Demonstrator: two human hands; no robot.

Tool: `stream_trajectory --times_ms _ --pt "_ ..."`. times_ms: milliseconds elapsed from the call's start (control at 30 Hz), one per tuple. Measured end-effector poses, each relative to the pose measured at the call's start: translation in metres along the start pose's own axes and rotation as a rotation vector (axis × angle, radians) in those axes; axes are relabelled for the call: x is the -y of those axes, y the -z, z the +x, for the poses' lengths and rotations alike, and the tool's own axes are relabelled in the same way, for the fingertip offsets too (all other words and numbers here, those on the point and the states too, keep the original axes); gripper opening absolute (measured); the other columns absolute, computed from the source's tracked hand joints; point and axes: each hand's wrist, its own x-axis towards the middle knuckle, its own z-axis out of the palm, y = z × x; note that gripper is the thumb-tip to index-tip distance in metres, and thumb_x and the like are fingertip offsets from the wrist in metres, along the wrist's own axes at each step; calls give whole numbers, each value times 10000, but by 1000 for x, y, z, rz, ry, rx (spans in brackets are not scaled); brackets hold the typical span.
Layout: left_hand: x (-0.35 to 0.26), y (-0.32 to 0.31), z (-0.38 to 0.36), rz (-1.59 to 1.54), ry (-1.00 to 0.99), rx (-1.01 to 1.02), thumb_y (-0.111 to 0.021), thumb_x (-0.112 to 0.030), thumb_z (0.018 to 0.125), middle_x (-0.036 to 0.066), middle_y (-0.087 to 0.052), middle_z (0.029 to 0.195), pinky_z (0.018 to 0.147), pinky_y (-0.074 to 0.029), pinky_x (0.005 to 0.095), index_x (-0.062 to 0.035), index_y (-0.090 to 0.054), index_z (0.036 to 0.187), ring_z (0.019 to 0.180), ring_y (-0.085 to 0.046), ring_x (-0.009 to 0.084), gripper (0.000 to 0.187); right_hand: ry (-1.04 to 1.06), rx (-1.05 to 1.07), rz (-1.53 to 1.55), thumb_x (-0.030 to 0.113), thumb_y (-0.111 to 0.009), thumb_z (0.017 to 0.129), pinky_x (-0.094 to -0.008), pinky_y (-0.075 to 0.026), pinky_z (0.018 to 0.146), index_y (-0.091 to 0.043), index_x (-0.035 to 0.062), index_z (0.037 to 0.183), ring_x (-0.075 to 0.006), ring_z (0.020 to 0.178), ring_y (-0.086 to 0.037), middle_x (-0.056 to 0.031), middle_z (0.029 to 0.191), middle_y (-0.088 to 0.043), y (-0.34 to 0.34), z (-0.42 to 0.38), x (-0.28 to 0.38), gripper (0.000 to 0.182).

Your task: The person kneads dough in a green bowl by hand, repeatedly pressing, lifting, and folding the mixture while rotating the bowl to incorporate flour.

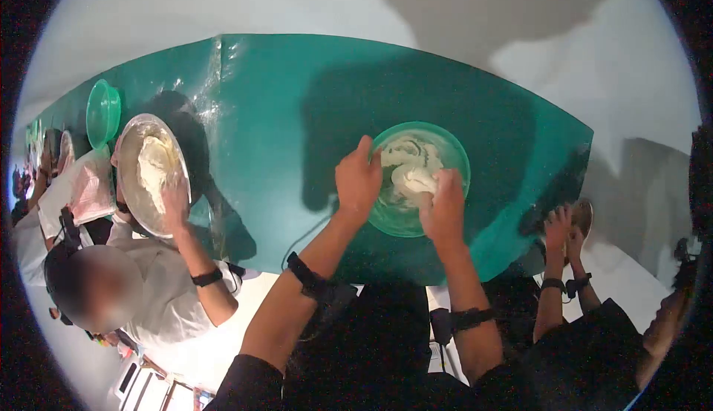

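Note:
In front of me a translucent green bowl (459, 144) stands on the green table. Inside it lies a lump of pale dough (413, 179), with floury residue smeared over the bowl's bottom and wall. My left hand (359, 178) grips the bowl's left rim, thumb up along the edge. My right hand (444, 207) reaches in over the near right side, its fingers closed on the right end of the dough. The fingertips there are partly hidden by the hand and the dough.
At my left, a person in a white shirt works dough in a metal bowl (130, 160). Beyond it stands another green bowl (103, 112). To my right, a person in black has both hands at a round container (587, 218) by the edge of the table (260, 77).

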Motion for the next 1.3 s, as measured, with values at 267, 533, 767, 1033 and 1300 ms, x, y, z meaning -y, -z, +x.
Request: stream_trajectory --times_ms 267,533,767,1033,1300 --pt "3 0 2 -6 19 47 -636 -153 944 231 -660 786 655 -484 575 -62 -544 1008 774 -645 475 144 127 -80 9 191 -797 795 -523 -549 757 -632 40 1000 -420 910 -646 -190 983 -631 -60 10 23 303" --pt "-1 -3 -11 12 67 18 -600 -113 944 215 -679 841 659 -487 585 -69 -529 1018 797 -655 472 111 490 -155 -340 220 -820 734 -456 -559 620 -645 116 846 -320 767 -679 -75 861 -651 -22 10 10 232" --pt "0 -6 -6 -10 58 22 -613 -137 932 211 -683 866 652 -492 597 -74 -494 999 803 -656 476 150 346 340 -327 270 -761 751 -460 -519 568 -641 84 876 -316 717 -673 -117 868 -663 -52 -3 16 254" --pt "-1 -7 -2 51 63 74 -615 -140 921 203 -681 862 675 -508 578 -70 -517 1005 821 -654 468 147 190 -34 -414 356 -726 804 -581 -489 889 -625 46 1183 -416 1070 -632 -235 1048 -650 -58 15 45 500" --pt "1 -8 -2 23 77 62 -605 -137 922 212 -674 856 687 -506 583 -59 -510 990 835 -649 474 141 205 109 -240 311 -671 850 -547 -482 938 -691 22 1085 -420 1048 -618 -215 1110 -655 -87 19 12 372"
